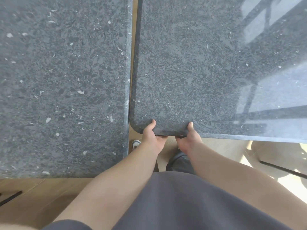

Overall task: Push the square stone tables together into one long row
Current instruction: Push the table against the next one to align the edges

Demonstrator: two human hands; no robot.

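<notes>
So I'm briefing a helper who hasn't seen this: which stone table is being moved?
Two dark speckled stone tables fill the view, a thin strip of wood floor between them. It is the right table, gripped at its near edge by the left hand and right hand. Unlike the left table, it shows window reflections and sits farther away.

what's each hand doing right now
Left hand: grips the near edge of the right dark grey speckled stone table.
Right hand: grips the same edge.

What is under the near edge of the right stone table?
Under the right table's near edge, fingers of the left hand and right hand curl, thumbs on top. Its legs are hidden.
</notes>
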